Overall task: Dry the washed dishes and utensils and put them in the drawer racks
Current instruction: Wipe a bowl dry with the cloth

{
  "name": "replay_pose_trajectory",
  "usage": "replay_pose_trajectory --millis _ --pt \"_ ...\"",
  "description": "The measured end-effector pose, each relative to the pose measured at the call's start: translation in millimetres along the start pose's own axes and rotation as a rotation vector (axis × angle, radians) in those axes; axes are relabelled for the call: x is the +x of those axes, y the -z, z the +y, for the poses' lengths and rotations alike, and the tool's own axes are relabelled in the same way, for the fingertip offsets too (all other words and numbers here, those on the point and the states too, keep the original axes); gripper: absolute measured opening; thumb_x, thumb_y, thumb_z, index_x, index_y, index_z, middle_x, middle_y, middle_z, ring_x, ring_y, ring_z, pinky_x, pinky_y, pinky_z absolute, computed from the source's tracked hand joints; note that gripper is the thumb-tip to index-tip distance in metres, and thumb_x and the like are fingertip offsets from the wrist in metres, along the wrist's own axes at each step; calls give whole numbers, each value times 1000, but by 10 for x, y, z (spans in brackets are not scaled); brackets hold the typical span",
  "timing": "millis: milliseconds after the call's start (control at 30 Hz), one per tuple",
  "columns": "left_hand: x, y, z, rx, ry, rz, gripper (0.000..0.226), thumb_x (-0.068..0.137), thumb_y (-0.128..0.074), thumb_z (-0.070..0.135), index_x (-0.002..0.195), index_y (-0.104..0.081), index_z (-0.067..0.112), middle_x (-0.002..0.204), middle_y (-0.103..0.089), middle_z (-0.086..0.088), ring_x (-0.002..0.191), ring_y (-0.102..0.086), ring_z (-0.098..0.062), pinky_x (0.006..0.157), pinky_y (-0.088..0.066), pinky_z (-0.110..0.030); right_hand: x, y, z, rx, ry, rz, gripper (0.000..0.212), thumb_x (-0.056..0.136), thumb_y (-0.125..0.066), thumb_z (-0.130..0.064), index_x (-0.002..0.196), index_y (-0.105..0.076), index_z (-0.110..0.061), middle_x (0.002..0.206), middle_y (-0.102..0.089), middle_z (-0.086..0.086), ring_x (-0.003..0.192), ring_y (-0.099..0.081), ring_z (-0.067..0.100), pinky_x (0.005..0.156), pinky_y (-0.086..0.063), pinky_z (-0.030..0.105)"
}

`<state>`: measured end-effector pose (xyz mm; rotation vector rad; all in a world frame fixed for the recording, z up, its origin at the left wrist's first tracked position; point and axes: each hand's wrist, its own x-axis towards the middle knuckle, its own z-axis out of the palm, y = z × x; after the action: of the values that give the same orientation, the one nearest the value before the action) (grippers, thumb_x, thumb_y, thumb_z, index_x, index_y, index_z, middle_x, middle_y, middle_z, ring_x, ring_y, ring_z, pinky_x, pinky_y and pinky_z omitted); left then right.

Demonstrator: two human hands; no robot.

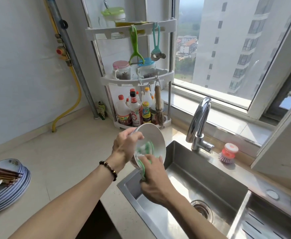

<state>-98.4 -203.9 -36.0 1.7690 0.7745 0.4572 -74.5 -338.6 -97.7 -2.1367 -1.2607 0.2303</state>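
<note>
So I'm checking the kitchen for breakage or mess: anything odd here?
Nothing broken or spilled. The left hand holds a plate tilted over the sink while the right hand rubs it with a green cloth. Chopsticks lie across stacked plates on the counter.

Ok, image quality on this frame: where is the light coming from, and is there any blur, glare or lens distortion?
Head view: daylight enters through the window at right; bright glare on the faucet and sink wall. The green cloth smears with motion blur against the white bowl; both hands are slightly soft. Wide-angle lens bows the pipe and window frame.
</note>
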Motion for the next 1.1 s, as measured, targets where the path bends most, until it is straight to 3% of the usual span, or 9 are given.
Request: replay_pose_trajectory --millis 67,167,333,533,667,833,933,1033,1100 --pt "-10 -34 5 1 18 19 19 60 -59 42 69 -71 29 81 -70 2 83 -61 -23 69 -43 -31 -25 8 -111 194 -39 -46 59 77 -50 -7 135 -43 -17 131 -44 5 119 -37 23 122 -15 50" --pt "34 103 -12 76 108 -199 29 63 -60 44 79 -72 23 91 -72 -9 82 -64 -27 65 -45 -31 -114 64 209 -224 215 -41 59 84 -69 -14 138 -45 -23 140 -50 4 133 -47 24 124 -5 59" --pt "95 277 -15 32 267 -458 70 62 -68 57 120 -65 19 117 -69 -22 94 -68 -34 73 -54 -37 -76 144 540 -585 417 49 61 69 -83 -16 122 -56 -31 117 -64 5 108 -64 25 112 -38 58" --pt "-53 31 -251 -602 71 -230 77 72 -72 42 138 -53 9 131 -60 -27 120 -61 -43 101 -51 -55 97 99 84 -398 245 418 52 65 -83 -9 110 -61 -20 94 -64 9 78 -60 27 77 -49 39" --pt "-80 48 -81 -534 -16 -78 63 63 -70 39 116 -66 5 121 -62 -33 114 -60 -51 98 -47 -64 58 -14 -102 -273 164 399 67 61 -81 -11 122 -58 -23 105 -65 5 90 -65 27 92 -49 44" --pt "-32 267 -10 -232 -98 -128 43 65 -62 32 101 -70 12 99 -69 -18 93 -66 -37 74 -55 -45 25 200 331 -658 364 162 78 68 -80 -18 137 -47 -34 135 -59 5 127 -58 25 113 -14 71" --pt "-53 152 50 -249 -127 -14 22 65 -61 29 83 -69 20 79 -67 0 78 -62 -21 59 -50 -27 34 205 89 -394 145 102 65 80 -55 -14 141 -44 -33 143 -48 7 139 -40 29 118 16 56" --pt "-48 51 1 -171 -163 70 34 59 -63 39 88 -74 24 81 -72 4 86 -66 -24 71 -55 -34 1 14 -263 -17 -46 -12 83 73 -38 -15 154 -28 -28 148 -37 9 141 -26 30 120 18 46" --pt "-59 86 -28 -105 -171 39 38 58 -63 41 92 -75 26 83 -74 4 87 -69 -23 71 -57 -35 -80 21 -217 -58 22 -15 86 76 -40 -16 157 -16 -32 155 -31 7 145 -24 28 117 23 50"
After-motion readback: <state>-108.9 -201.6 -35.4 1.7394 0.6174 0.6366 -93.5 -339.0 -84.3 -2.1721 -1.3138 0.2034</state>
